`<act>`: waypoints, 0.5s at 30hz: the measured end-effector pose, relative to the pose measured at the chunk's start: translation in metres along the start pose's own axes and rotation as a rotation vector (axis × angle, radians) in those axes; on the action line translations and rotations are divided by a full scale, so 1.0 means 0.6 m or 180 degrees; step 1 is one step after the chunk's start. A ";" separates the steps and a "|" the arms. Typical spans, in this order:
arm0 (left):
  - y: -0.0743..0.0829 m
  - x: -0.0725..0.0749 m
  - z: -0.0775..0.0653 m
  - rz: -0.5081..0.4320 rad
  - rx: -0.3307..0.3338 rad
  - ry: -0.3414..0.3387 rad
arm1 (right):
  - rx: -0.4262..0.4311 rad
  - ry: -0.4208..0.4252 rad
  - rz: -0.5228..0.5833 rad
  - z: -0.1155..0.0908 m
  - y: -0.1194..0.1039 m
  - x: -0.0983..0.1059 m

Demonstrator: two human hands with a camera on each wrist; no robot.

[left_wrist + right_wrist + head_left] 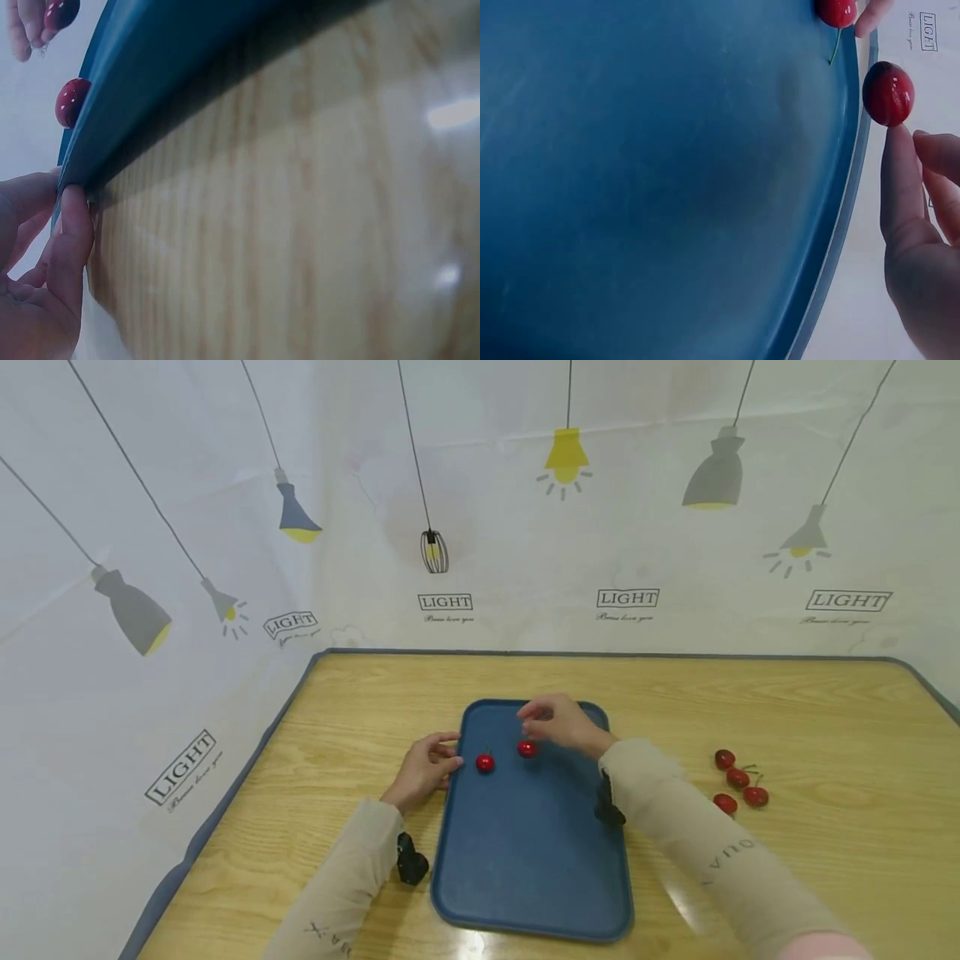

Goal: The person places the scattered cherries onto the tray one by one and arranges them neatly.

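A blue tray lies lengthwise on the wooden table. My left hand grips its left rim, with thumb and fingers at the edge in the left wrist view. Near that rim a red cherry with a green stem rests on the tray. Over the tray's far part, my right hand holds a second cherry just beyond its fingertips, apparently by the stem, which is barely visible. This cherry hangs to the right of the resting one in the head view.
Several dark red cherries, some with stems, lie on the table to the right of the tray, one partly behind the right sleeve. A white wall covering printed with lamps stands behind and to the left.
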State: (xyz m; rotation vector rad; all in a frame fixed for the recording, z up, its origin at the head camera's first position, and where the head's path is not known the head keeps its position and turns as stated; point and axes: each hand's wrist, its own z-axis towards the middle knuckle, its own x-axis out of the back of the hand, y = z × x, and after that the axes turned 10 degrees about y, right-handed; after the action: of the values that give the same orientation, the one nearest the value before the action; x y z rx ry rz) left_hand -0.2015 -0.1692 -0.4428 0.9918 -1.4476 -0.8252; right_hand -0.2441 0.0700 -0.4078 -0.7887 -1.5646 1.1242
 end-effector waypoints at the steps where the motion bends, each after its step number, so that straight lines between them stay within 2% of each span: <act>1: -0.001 0.000 0.000 -0.0004 0.0004 -0.0001 | -0.0040 0.0002 0.0006 0.001 0.000 -0.004; 10: -0.002 -0.002 0.002 0.0001 0.0035 0.0012 | -0.0261 -0.0121 0.0045 0.012 0.005 -0.024; 15: -0.005 -0.001 0.004 -0.0003 -0.0020 -0.0012 | -0.0349 -0.0133 0.0009 0.016 0.009 -0.031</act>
State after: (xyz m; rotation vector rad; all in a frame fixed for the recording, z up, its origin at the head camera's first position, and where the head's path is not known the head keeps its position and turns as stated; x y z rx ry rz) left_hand -0.2035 -0.1700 -0.4459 0.9869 -1.4472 -0.8323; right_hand -0.2483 0.0526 -0.4202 -0.8450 -1.6721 1.0702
